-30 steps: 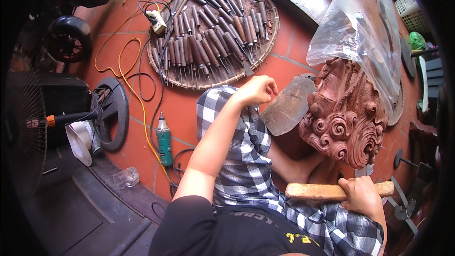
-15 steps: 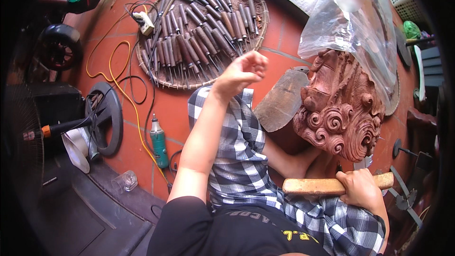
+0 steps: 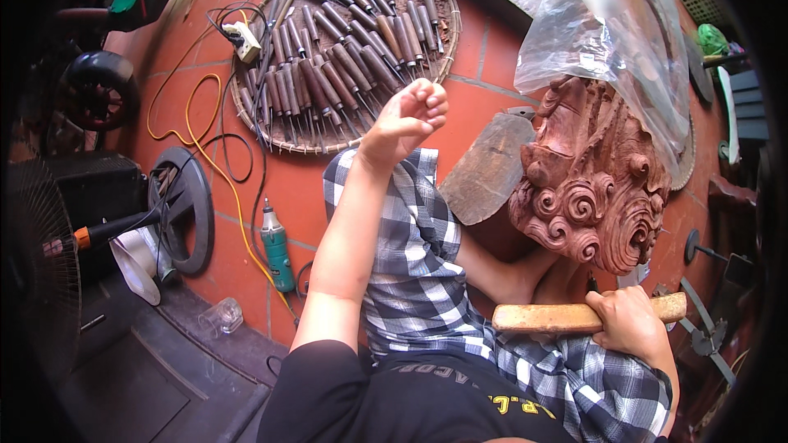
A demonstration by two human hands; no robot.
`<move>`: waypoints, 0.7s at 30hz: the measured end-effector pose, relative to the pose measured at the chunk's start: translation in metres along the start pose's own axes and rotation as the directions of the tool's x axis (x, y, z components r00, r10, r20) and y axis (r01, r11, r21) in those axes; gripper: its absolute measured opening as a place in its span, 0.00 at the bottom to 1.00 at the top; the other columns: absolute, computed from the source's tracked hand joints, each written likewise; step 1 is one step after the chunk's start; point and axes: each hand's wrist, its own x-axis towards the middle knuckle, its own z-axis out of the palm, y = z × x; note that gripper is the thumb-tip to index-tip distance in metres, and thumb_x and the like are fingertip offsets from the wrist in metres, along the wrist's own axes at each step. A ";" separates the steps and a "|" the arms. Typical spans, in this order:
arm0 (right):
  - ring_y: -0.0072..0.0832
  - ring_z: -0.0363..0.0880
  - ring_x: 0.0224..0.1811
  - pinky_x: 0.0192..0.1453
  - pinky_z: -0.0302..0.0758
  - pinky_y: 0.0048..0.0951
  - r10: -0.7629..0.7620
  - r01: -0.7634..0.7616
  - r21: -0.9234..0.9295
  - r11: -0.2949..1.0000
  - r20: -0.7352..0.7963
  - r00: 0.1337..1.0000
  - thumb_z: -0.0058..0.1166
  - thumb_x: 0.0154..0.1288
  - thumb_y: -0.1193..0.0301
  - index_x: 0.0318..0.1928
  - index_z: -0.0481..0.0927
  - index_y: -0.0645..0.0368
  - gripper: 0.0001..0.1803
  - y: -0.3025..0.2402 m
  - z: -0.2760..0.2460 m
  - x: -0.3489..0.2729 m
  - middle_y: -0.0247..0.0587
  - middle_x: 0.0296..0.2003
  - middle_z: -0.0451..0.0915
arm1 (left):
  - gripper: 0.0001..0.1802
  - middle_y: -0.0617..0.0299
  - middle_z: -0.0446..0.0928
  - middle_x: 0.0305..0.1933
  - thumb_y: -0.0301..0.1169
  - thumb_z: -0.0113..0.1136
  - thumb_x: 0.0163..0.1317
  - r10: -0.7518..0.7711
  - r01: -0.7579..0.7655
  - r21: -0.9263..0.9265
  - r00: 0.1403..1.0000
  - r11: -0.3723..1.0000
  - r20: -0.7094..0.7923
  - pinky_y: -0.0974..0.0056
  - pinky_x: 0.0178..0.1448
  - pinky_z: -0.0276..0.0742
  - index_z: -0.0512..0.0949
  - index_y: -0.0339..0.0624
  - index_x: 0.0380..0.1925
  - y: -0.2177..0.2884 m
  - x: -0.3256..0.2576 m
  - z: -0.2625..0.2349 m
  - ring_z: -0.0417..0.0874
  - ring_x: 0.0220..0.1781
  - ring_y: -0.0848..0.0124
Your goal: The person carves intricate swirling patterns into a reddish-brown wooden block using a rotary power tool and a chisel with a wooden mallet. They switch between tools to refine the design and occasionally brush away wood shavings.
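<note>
My left hand (image 3: 405,123) is raised over my left knee, beside the near edge of the tool basket. Its fingers are loosely curled, a gap shows at the thumb, and nothing is seen in it. My right hand (image 3: 628,321) is wrapped round a pale wooden bar (image 3: 546,319) lying level across my right thigh. A small dark tip (image 3: 592,282) pokes out beside that hand; its kind is unclear. Beyond it stands a reddish wood carving (image 3: 587,184) with swirling curls, its top under clear plastic sheeting (image 3: 566,49). A flat, worn wooden board (image 3: 489,169) rests left of the carving.
Several wooden-handled carving tools (image 3: 336,74) fill a round woven basket (image 3: 283,146). A green power tool (image 3: 277,253), a yellow cable (image 3: 215,160) and a white power strip (image 3: 243,41) lie on red tiles. At the left are a fan (image 3: 49,254) and a clear cup (image 3: 220,317).
My left hand has shifted slightly left, its fingers turning more upward and curling. My right hand and the wooden bar have barely moved.
</note>
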 end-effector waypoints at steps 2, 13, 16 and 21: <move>0.47 0.84 0.35 0.42 0.78 0.45 -0.006 0.006 -0.010 1.000 0.000 1.000 0.69 0.43 0.66 0.35 0.76 0.58 0.19 -0.001 0.000 0.002 0.47 0.28 0.84 | 0.21 0.66 0.61 0.40 0.14 0.55 0.44 -0.089 0.086 0.239 0.996 0.967 0.000 0.70 0.46 0.65 0.63 0.47 0.36 -0.005 0.001 -0.001 0.63 0.40 0.76; 0.48 0.84 0.35 0.40 0.77 0.45 -0.005 0.004 -0.021 1.000 -0.011 1.000 0.69 0.39 0.65 0.34 0.76 0.58 0.21 0.002 0.003 0.006 0.47 0.27 0.83 | 0.20 0.50 0.80 0.39 0.12 0.54 0.41 -0.285 0.192 0.979 0.937 -0.069 -0.203 0.56 0.49 0.79 0.77 0.35 0.38 -0.043 -0.002 -0.023 0.82 0.44 0.56; 0.47 0.84 0.35 0.41 0.78 0.45 -0.009 0.009 -0.029 1.000 0.011 1.000 0.68 0.42 0.66 0.35 0.76 0.58 0.19 -0.001 -0.003 0.008 0.47 0.28 0.83 | 0.21 0.50 0.81 0.40 0.12 0.54 0.41 -0.313 0.227 0.973 0.921 -0.047 -0.230 0.57 0.49 0.80 0.79 0.36 0.39 -0.040 -0.002 -0.020 0.83 0.44 0.56; 0.48 0.84 0.35 0.42 0.77 0.46 0.008 -0.007 -0.035 0.999 0.029 1.000 0.69 0.42 0.65 0.35 0.76 0.58 0.20 0.000 0.000 0.009 0.47 0.28 0.84 | 0.21 0.50 0.81 0.41 0.13 0.56 0.42 -0.306 0.201 0.977 0.928 -0.072 -0.213 0.57 0.50 0.80 0.79 0.37 0.40 -0.039 -0.003 -0.020 0.83 0.45 0.57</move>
